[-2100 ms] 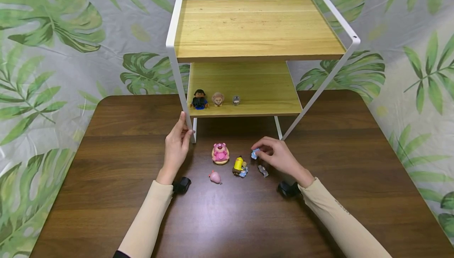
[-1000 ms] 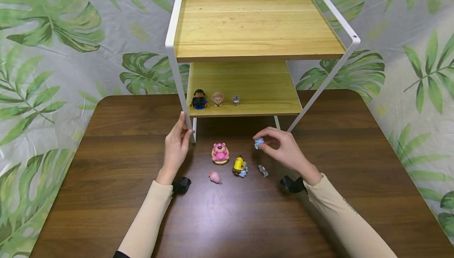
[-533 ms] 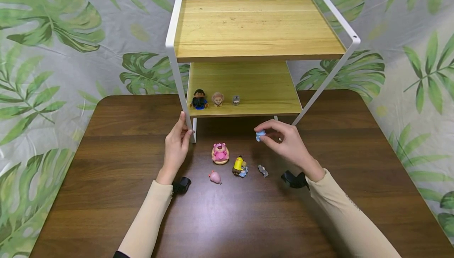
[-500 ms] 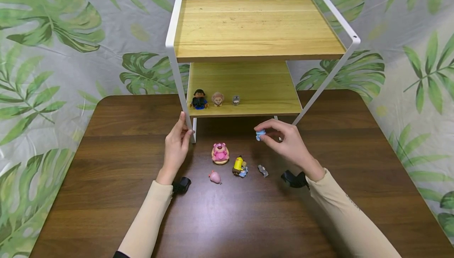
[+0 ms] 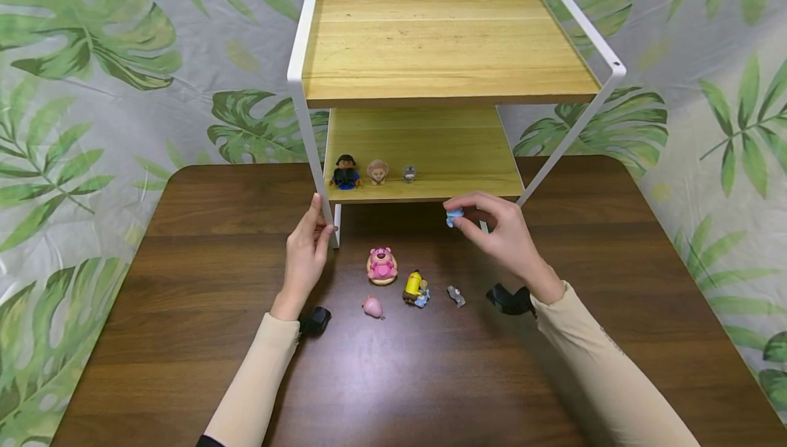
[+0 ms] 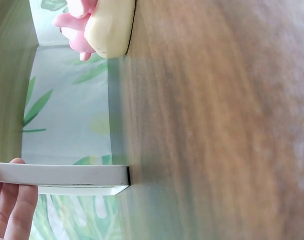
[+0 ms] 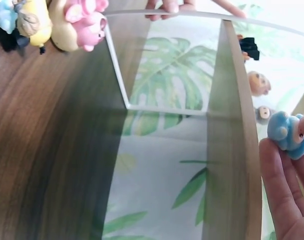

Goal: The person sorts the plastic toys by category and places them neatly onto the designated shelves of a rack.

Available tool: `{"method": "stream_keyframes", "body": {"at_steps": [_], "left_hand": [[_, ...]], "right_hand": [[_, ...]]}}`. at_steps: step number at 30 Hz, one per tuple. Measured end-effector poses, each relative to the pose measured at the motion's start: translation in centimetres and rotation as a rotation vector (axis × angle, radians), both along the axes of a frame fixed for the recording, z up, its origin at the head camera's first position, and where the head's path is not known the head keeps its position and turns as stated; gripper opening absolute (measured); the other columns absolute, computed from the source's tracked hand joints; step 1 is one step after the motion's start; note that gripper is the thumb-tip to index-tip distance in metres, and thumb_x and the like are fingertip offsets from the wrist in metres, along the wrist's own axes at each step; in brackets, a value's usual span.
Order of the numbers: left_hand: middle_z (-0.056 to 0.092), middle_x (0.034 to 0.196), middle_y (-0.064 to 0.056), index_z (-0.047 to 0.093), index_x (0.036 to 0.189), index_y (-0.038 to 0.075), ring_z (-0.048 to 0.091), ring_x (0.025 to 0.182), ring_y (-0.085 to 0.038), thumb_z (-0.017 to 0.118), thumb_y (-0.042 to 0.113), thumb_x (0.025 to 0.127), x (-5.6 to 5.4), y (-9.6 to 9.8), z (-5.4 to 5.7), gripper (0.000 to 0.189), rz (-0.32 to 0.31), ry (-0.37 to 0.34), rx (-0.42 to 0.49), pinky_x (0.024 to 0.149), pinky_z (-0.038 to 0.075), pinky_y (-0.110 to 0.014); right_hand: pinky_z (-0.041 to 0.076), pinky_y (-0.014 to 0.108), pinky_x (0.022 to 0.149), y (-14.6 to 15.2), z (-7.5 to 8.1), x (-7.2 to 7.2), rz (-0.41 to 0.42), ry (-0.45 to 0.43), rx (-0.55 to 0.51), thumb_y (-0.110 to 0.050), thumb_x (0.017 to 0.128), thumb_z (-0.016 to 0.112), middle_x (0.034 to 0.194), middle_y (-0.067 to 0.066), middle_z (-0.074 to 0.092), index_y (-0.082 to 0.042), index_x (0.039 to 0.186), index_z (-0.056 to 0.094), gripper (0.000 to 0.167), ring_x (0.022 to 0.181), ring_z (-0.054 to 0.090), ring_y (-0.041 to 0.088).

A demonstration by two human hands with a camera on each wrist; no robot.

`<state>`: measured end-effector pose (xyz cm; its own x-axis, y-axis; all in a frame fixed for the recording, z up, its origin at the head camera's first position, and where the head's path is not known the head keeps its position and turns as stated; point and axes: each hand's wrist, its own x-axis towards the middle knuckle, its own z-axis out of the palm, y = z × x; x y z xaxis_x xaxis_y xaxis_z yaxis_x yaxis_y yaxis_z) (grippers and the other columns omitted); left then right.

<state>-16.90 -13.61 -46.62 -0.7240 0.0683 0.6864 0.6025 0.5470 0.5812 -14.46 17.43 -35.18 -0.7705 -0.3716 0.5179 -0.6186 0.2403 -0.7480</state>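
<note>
A small light blue toy figure (image 5: 453, 217) is pinched between the thumb and fingers of my right hand (image 5: 501, 232), just in front of the middle shelf's front edge. In the right wrist view the blue figure (image 7: 289, 134) has a rounded body. My left hand (image 5: 305, 249) holds the white front left leg (image 6: 66, 174) of the shelf rack, thumb on one side and fingers on the other. On the middle board (image 5: 455, 160) stand a dark-haired figure (image 5: 346, 172), a tan-faced figure (image 5: 378, 171) and a little grey figure (image 5: 409, 173).
On the brown table (image 5: 393, 378) lie a pink bear (image 5: 382, 266), a pink pear-shaped toy (image 5: 372, 307), a yellow toy (image 5: 414, 286) with blue beside it, and a grey piece (image 5: 456, 295). The top board (image 5: 443, 44) overhangs the middle one.
My right hand has lifted the blue figure from the table up and away from me, to the middle board's front edge. The left hand has stayed on the leg.
</note>
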Motion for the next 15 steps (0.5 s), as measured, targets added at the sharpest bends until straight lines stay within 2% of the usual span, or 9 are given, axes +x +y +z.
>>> {"method": "stream_keyframes", "body": {"at_steps": [5,10,15], "left_hand": [[0.054,0.084,-0.015,0.014,0.149,0.051,0.055,0.075,-0.025,0.06,-0.01,0.088,0.0,0.0,-0.1,0.097,0.0,-0.001,0.0,0.066,0.055,-0.042],[0.054,0.084,-0.015,0.014,0.149,0.051,0.055,0.075,-0.025,0.061,-0.009,0.088,0.0,0.0,0.0,0.097,-0.003,-0.002,0.005,0.067,0.055,-0.042],[0.054,0.085,-0.015,0.014,0.149,0.051,0.055,0.076,-0.025,0.061,-0.008,0.088,0.1,0.0,0.1,0.097,-0.007,-0.009,0.008,0.068,0.055,-0.043]], "right_hand": [[0.053,0.021,0.073,0.4,-0.9,-1.2,-0.018,0.006,-0.039,0.022,0.08,0.062,0.099,0.02,0.065,0.009,0.103,0.066,0.026,0.08,0.063,0.02],[0.054,0.023,0.075,0.3,-0.8,-1.8,-0.035,-0.01,-0.091,0.016,0.083,0.063,0.1,0.018,0.066,0.008,0.104,0.066,0.022,0.085,0.063,0.016],[0.054,0.024,0.077,0.1,-0.5,-2.3,-0.054,-0.005,-0.101,0.018,0.082,0.062,0.1,0.018,0.066,0.009,0.103,0.066,0.023,0.089,0.062,0.013]]}}
